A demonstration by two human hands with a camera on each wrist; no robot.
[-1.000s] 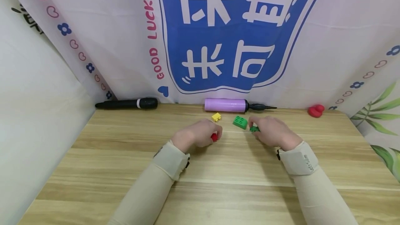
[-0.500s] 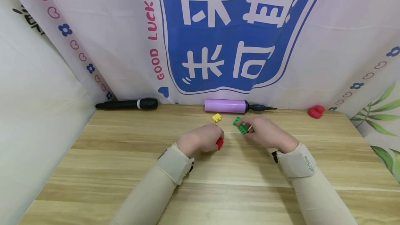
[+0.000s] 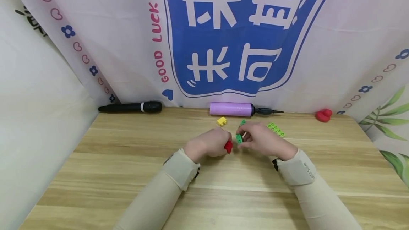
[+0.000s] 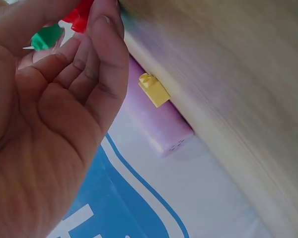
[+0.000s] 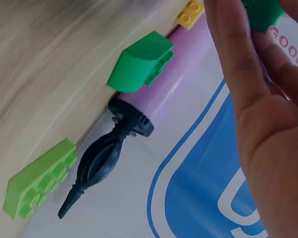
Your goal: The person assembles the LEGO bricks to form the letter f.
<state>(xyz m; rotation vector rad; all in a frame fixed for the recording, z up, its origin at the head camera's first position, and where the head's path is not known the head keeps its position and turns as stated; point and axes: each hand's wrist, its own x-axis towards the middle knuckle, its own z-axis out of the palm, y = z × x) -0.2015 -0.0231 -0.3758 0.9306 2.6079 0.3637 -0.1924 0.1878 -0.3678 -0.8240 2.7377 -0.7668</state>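
Observation:
My left hand point(image 3: 209, 142) grips a red toy building brick point(image 3: 228, 147) just above the wooden table, its fingers covering part of it. Close on its right, my right hand point(image 3: 264, 140) pinches a small green brick point(image 3: 238, 138) with studs showing. The two bricks are near each other but apart; the green brick point(image 4: 47, 37) also shows beyond the fingers in the left wrist view. Behind the right hand, a second green brick point(image 5: 141, 62) with a curved side lies on the table, mostly hidden in the head view.
A yellow brick point(image 3: 222, 121) and a light green brick point(image 3: 276, 129) lie on the table point(image 3: 223, 201). Along the back are a purple hand pump point(image 3: 231, 109), a black stick-like object point(image 3: 127, 107) with a white band, and a red duck-like toy point(image 3: 323, 115) before the hanging cloth.
My right hand has lifted the small green brick and carried it left, uncovering the light green brick. My left hand has shifted slightly right with the red brick.

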